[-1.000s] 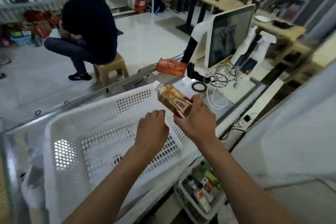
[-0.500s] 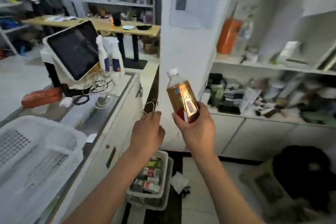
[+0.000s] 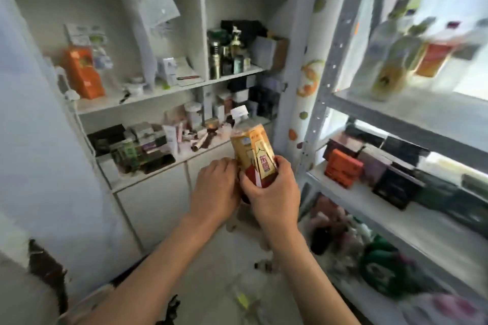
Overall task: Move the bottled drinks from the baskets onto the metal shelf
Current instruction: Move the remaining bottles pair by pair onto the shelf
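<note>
Midair, near the metal shelf (image 3: 412, 107), the right hand (image 3: 272, 192) wrapped the gold-labelled drink bottle (image 3: 253, 153) low, left hand (image 3: 215, 192) curled alongside; seemingly full, heavy and slick, best gripped mid-body.

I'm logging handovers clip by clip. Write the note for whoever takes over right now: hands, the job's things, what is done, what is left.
Right hand: grips the gold-labelled bottle low on its body, white cap up, tilted slightly.
Left hand: beside the bottle's base; whether it has a grip is unclear.
Metal shelf: to the right, with blurred bottles on its upper level.
Done: bottle carried near the shelf.
Left: set it on the shelf. No baskets in view.
</note>
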